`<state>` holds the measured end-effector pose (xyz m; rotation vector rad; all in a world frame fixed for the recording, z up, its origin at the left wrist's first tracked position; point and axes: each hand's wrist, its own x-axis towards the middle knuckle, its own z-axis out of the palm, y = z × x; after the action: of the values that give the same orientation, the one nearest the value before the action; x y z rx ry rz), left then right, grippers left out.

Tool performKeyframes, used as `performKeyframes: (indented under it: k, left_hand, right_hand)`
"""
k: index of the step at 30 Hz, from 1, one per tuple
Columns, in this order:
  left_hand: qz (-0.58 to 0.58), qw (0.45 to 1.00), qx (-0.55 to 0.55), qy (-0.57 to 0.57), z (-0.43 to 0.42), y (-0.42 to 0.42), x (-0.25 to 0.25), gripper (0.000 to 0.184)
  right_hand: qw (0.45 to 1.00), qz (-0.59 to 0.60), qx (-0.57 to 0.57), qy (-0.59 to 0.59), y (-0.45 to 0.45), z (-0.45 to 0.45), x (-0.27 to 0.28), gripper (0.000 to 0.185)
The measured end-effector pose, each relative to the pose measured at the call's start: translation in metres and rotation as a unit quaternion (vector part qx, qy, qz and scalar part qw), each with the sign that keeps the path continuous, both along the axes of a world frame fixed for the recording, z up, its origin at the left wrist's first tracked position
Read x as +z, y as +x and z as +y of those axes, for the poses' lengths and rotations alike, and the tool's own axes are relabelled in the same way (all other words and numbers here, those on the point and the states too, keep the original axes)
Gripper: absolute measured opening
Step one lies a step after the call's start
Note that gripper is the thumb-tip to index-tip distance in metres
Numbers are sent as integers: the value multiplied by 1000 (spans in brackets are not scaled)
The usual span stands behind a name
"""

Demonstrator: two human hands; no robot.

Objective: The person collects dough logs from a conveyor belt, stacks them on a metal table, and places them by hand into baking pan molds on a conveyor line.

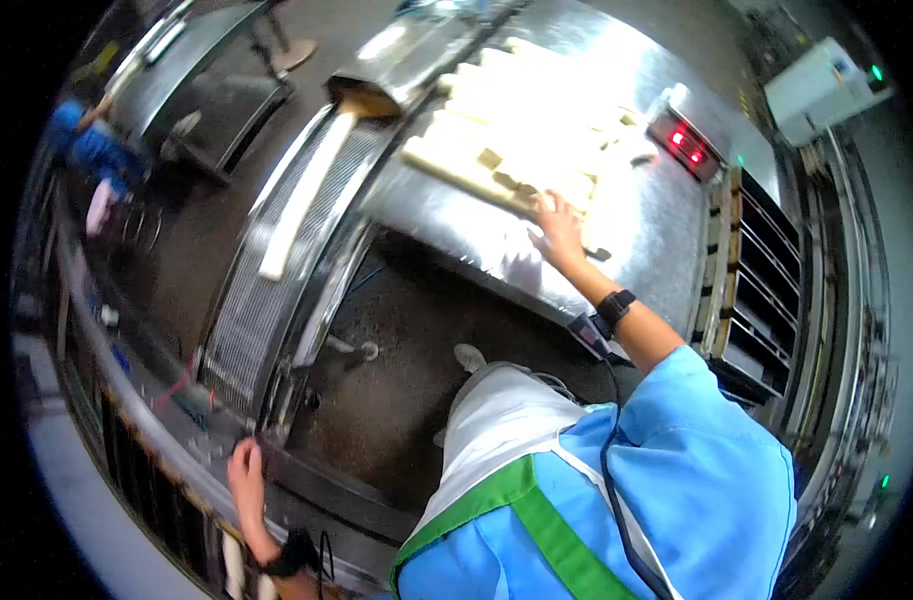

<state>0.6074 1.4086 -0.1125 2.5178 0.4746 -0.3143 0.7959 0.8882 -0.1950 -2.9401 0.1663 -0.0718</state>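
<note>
My right hand (559, 230) reaches onto the metal table (446, 220), its fingers apart at the near edge of a batch of pale dough pieces (506, 125). The fingertips touch or nearly touch the closest pieces; glare blurs the exact contact. My left hand (244, 472) is low on the left, near the lower end of the mesh conveyor (238, 335). Its fingers are loosely stretched and I see nothing in them. A long pale dough strip (311, 195) lies on the conveyor, away from both hands.
A scale with red digits (684, 145) stands at the table's right side. Beside it is a rack of dark trays (761, 290). A metal housing (401, 60) covers the conveyor's far end. Another person in blue (91, 145) is at the far left, by a steel table (191, 65).
</note>
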Motion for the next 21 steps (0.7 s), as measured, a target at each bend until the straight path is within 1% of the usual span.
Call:
performKeyframes:
  k: [1, 2, 3, 4, 6, 7, 9, 11, 12, 13, 14, 15, 16, 17, 18, 19, 20, 21]
  left_hand:
    - [16, 998, -59, 16, -17, 50, -11, 29]
    - [-34, 991, -101, 78, -34, 89, -29, 33]
    - [-84, 979, -151, 106, -49, 137, -47, 39]
    - [-109, 970, -154, 150, -62, 174, -61, 43]
    - [-158, 947, -154, 231, -70, 243, -98, 51]
    - [-180, 935, -146, 269, -72, 267, -120, 55]
    - [-176, 961, -116, 180, -83, 291, -133, 57]
    - [-109, 951, -56, 284, -91, 303, -142, 59]
    - [-96, 954, -54, 279, -92, 303, -134, 56]
    - [-82, 957, -51, 272, -93, 301, -127, 54]
    - [-55, 973, -51, 218, -97, 299, -113, 49]
    - [-33, 985, -40, 163, -96, 294, -99, 45]
    - [-58, 995, -26, 76, -79, 287, -110, 37]
    - [-40, 976, -28, -212, -73, 276, -105, 39]
    - [-7, 897, 70, -437, -95, 249, -61, 40]
    - [-25, 871, 101, -480, -86, 245, -75, 39]
    - [-31, 812, 139, -567, -91, 245, -71, 38]
    - [-42, 726, 184, -661, -105, 235, -45, 40]
  right_hand:
    - [996, -27, -82, 0, 1, -33, -11, 51]
    - [989, -26, -144, 20, -7, -56, -8, 55]
    - [978, -18, -205, 36, -5, -80, -5, 59]
    - [976, -20, -216, 36, -10, -102, -15, 59]
    - [946, 20, -256, 200, -14, -131, -49, 70]
    - [946, -18, -232, 225, -16, -128, -57, 79]
    - [944, -91, -229, 219, -9, -128, -77, 80]
    - [937, -23, -273, 216, 8, -139, -75, 82]
    - [898, -7, -286, 335, 14, -150, -74, 81]
    - [844, 18, -296, 446, 19, -159, -72, 81]
    - [785, 12, -278, 554, 16, -160, -58, 80]
    - [731, 17, -248, 636, 13, -175, -69, 71]
    - [678, 79, -133, 718, 7, -176, -47, 60]
    - [730, 29, -168, 662, -31, -148, 21, 54]
    - [764, 50, -206, 610, -34, -160, 33, 56]
    - [780, 11, -128, 613, -45, -151, 65, 53]
    - [801, -58, -72, 591, -47, -183, 63, 51]
    - [810, -80, -69, 576, -42, -177, 74, 51]
